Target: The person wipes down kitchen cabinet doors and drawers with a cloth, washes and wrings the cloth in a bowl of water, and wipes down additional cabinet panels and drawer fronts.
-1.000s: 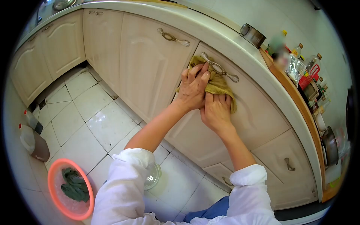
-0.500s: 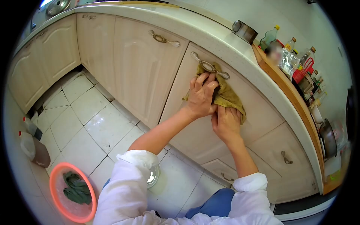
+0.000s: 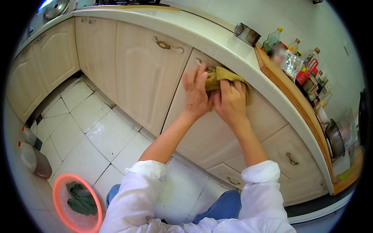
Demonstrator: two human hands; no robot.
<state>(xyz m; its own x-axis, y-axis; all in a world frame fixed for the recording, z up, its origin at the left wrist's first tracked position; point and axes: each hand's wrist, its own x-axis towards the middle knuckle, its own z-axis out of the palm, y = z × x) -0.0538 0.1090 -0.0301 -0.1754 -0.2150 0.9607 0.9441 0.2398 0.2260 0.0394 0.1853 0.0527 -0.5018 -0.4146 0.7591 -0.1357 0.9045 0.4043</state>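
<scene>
Pressing yellow cloth (image 3: 228,73) to cabinet door (image 3: 264,116), bottle labels (image 3: 292,48) unreadable

Olive-yellow cloth (image 3: 229,73) bunched over the handle (image 3: 197,61) of a pale cabinet door (image 3: 211,136).

The cloth is soft and creased, its upper part folded into a ridge that slants down to the right, a loose end hanging beyond; its lower middle is hidden from view. It lies against the upper front of the door, covering much of the handle. Of that handle, the left end shows best: a silvery, fluted, shell-like tip. The door, cream-beige with a faint streaky grain, stands closed, a dark narrow seam running down its left edge.
</scene>
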